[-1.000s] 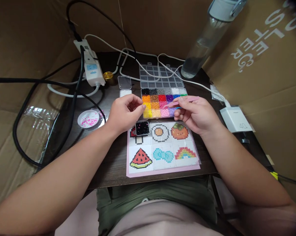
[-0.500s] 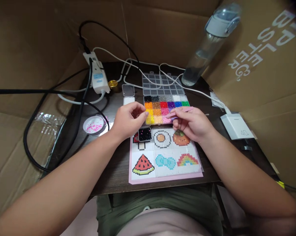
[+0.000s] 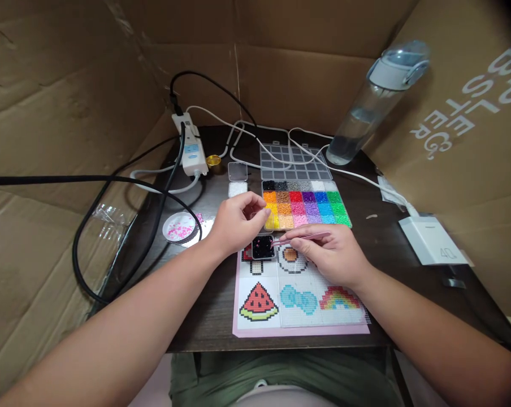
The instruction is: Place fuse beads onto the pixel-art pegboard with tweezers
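Across the dark table [image 3: 204, 322] lies a pixel-pattern sheet [image 3: 259, 305], with the multicoloured bead case [image 3: 308, 169] standing open just beyond it. Over the sheet's upper right, the right hand [image 3: 329, 249] is half closed, pinching pink tweezers between thumb and fingers. The left hand [image 3: 241, 220] curls loosely, thumb near forefinger, beside a clear lid [image 3: 271, 222]; whether it grips that lid cannot be told. Below those fingers, a small box of black beads [image 3: 263, 258] sits on the sheet's upper left. The tips of the tweezers [image 3: 319, 236] reach its right side, near a few pink beads.
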### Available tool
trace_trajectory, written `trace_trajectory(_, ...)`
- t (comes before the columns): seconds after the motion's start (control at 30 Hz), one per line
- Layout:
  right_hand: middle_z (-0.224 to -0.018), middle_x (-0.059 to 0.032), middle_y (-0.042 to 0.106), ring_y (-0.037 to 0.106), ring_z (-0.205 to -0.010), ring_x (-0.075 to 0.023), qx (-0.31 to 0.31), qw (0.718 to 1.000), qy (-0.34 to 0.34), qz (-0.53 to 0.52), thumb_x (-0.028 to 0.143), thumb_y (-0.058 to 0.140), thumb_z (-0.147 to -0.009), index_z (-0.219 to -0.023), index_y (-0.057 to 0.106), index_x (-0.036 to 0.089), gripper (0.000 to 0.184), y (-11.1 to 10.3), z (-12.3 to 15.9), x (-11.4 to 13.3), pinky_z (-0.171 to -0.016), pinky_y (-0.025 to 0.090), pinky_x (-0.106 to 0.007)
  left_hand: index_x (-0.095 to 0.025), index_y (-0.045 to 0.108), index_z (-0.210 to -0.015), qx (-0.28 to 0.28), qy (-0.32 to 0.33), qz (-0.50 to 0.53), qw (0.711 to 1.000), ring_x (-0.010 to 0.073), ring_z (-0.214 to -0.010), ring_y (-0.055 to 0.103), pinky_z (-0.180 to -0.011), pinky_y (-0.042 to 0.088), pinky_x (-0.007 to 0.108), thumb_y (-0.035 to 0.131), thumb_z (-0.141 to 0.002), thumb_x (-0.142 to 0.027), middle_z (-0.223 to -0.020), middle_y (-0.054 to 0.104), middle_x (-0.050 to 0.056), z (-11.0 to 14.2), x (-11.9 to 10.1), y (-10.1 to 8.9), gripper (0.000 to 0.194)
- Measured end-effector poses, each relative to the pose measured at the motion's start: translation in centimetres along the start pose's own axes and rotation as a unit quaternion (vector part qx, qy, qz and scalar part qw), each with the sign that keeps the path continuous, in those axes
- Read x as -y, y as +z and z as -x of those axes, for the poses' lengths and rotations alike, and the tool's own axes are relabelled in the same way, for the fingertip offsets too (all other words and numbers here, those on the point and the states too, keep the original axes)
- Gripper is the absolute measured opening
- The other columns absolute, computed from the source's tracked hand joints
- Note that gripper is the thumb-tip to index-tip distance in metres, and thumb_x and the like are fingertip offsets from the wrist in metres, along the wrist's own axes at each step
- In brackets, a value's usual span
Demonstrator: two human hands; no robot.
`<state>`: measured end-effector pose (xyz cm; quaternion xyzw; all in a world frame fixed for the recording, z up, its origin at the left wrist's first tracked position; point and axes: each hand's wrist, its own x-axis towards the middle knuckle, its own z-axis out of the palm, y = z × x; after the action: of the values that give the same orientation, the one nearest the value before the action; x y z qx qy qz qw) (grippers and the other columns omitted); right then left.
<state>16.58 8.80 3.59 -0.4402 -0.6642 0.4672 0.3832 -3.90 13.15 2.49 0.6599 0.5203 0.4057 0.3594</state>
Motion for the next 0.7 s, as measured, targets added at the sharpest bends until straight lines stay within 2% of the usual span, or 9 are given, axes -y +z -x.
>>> trace_trajectory(0.13,-0.092,-0.0070,0.081,0.077,-0.083,-0.0214,0.003,1.000,-0.002,0.024,0.025,0.067,-0.086,-0.091,0.082,0.020,0.016,-0.14,-0.01,-0.19,-0.074,0.062,-0.031,-0.017,0.065,-0.077,-0.005,0.006,-0.002,1.000,0.0111,-0.058,0.052,-0.055,0.042,0.025,0.068,-0.077,-0.029,-0.069,0.063,-0.001,0.02,0.02,0.04,0.013)
trace_trajectory(0.43,-0.094,-0.0063,0.081,0.077,-0.089,-0.0217,0.011,0.999,-0.003,0.034,0.028,0.068,-0.087,-0.093,0.082,0.022,0.016,-0.28,-0.19,-0.66,-0.081,0.061,-0.033,-0.017,0.064,-0.076,-0.006,0.011,-0.008,1.000,0.0103,-0.057,0.052,-0.054,0.042,0.024,0.067,-0.077,-0.028,-0.068,0.063,-0.001,0.08,-0.19,0.02,0.012)
trace_trajectory(0.7,-0.091,-0.0080,0.081,0.077,-0.086,-0.0224,0.012,1.000,0.002,0.004,0.030,0.069,-0.087,-0.091,0.082,0.020,0.017,-0.19,-0.28,-0.58,-0.080,0.062,-0.034,-0.017,0.064,-0.076,-0.007,0.011,-0.010,1.000,0.0103,-0.057,0.052,-0.053,0.042,0.024,0.067,-0.077,-0.029,-0.068,0.064,-0.001,0.01,-0.15,0.03,0.011)
